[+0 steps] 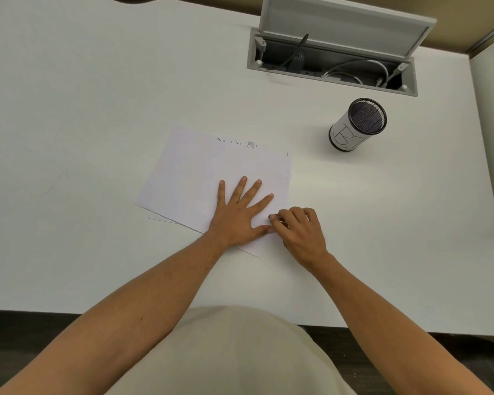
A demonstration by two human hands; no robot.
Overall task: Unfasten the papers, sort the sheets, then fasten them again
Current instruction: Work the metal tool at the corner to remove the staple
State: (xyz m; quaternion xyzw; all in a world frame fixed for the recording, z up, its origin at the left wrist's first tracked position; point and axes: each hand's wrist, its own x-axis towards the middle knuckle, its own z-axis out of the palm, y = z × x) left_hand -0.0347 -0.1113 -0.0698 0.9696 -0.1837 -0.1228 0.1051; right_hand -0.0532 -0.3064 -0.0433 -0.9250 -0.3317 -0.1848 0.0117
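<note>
A thin stack of white sheets (pixel 200 172) lies slightly fanned on the white desk (pixel 83 95), with faint print along its far edge. My left hand (pixel 238 212) presses flat on the stack's near right part, fingers spread and straight. My right hand (pixel 300 230) is curled at the stack's right near corner and pinches a small dark clip (pixel 274 217) that sits on the paper's edge. Most of the clip is hidden by my fingers.
A black mesh pen cup (pixel 357 125) wrapped in white paper stands to the far right of the sheets. Behind it an open cable hatch (pixel 334 55) with wires is set into the desk. The desk's near edge runs just in front of my body.
</note>
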